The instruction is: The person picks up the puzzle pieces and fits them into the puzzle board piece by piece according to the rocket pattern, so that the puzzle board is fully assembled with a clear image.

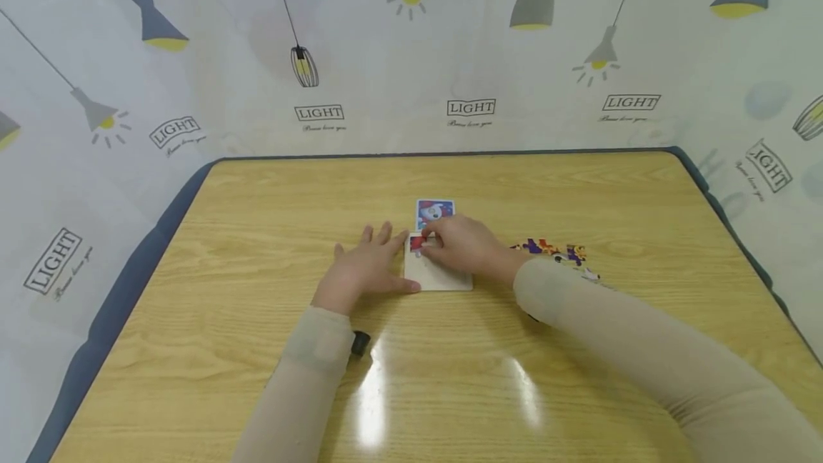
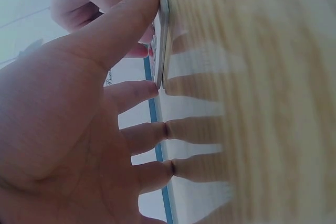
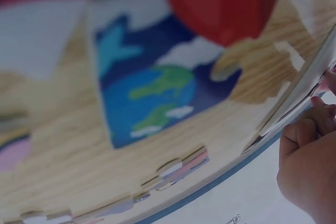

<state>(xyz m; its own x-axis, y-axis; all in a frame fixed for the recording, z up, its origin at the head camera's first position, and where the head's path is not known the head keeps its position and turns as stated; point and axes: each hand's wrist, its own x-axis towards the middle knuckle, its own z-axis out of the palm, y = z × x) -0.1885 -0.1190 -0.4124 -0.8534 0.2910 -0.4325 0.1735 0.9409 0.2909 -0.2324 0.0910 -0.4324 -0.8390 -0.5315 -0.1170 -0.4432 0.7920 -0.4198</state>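
A small white board (image 1: pixel 444 281) lies on the table, with a red and purple puzzle piece (image 1: pixel 416 242) at its upper left corner. My right hand (image 1: pixel 466 245) reaches over the board, thumb and forefinger pinching at that piece; its curled fingers also show at the right edge of the right wrist view, the hand (image 3: pixel 310 166) beside the board. My left hand (image 1: pixel 366 270) is spread flat at the board's left side, forefinger by the upper corner and thumb on the lower one. In the left wrist view, the left hand's (image 2: pixel 73 98) thumb rests on the board's edge.
Behind the board lies a colourful picture card (image 1: pixel 434 211). Loose puzzle pieces (image 1: pixel 559 257) lie to the right, partly under my right forearm; a blue piece with a globe (image 3: pixel 149 98) is close in the right wrist view. A printed curtain (image 1: pixel 386 127) borders the wooden table (image 1: pixel 257 191).
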